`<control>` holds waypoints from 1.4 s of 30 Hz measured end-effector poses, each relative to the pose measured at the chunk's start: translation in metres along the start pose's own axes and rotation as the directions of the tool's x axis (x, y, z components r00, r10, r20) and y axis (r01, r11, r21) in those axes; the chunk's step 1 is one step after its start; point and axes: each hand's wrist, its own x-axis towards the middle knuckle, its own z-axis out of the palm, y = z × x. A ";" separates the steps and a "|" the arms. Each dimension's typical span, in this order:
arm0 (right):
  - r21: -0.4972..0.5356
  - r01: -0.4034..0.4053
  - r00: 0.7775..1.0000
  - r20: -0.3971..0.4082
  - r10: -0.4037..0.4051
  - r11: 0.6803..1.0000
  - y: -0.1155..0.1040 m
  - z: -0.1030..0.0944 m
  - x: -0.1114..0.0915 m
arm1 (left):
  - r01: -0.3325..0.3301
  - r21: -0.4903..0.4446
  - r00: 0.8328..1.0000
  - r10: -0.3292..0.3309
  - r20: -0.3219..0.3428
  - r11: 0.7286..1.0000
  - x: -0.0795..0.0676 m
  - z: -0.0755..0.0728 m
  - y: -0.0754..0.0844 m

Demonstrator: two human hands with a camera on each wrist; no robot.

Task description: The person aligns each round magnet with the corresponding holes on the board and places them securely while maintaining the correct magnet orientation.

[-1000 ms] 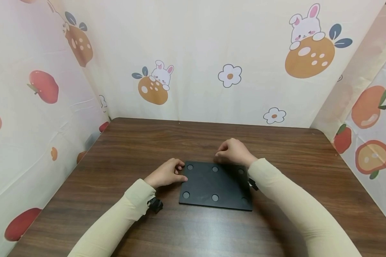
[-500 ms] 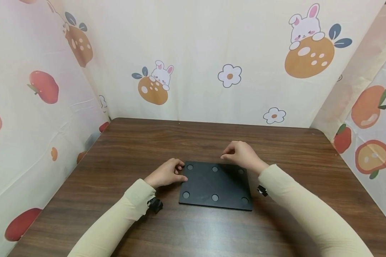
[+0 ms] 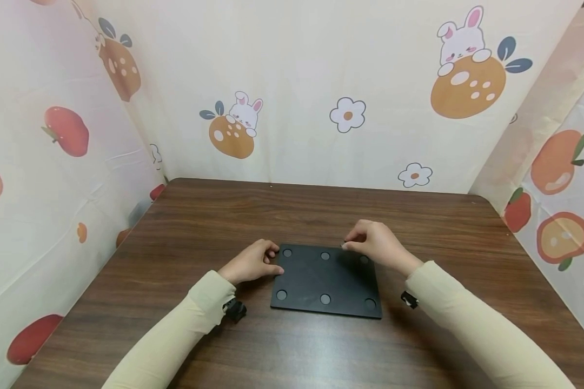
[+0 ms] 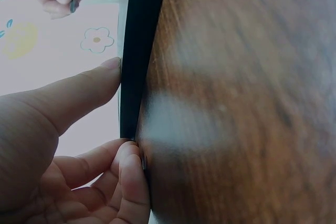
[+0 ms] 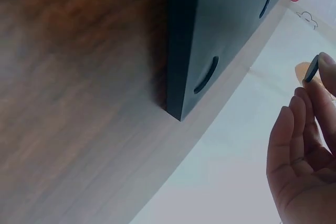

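Note:
A thin black rectangular board (image 3: 327, 278) with several round recesses lies flat on the table. My left hand (image 3: 253, 263) holds it at the far left corner, its thumb on the left edge and the other fingers curled against the corner, as the left wrist view shows. Above the board's far edge, right of its middle, my right hand (image 3: 379, 244) pinches a small dark disc (image 5: 312, 68) between thumb and forefinger. In the right wrist view the disc is seen nearly edge-on, raised apart from the board, and the other fingers are loosely curled.
The brown wood-grain table (image 3: 214, 210) extends around the board on all sides. Behind it and along both sides hangs a pale curtain (image 3: 297, 140) printed with fruit, rabbits and flowers. Each wrist carries a small black camera, such as the left one (image 3: 234, 310).
My right hand has moved right and a little nearer along the board's far edge, and the disc in its fingertips now shows. The left hand and the board have stayed in place.

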 end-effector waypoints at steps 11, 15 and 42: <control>0.042 0.018 1.000 -0.023 -0.017 0.999 0.009 -0.002 -0.025 | -0.006 0.007 1.000 0.006 -0.001 1.000 0.000 0.000 -0.001; 0.038 0.000 1.000 -0.025 0.001 0.999 0.012 -0.004 -0.036 | -0.005 0.007 1.000 0.005 -0.002 1.000 0.000 0.000 0.000; 0.017 0.015 1.000 -0.012 -0.014 1.000 0.011 0.001 -0.089 | 0.003 0.007 1.000 -0.003 -0.002 1.000 -0.002 0.000 0.002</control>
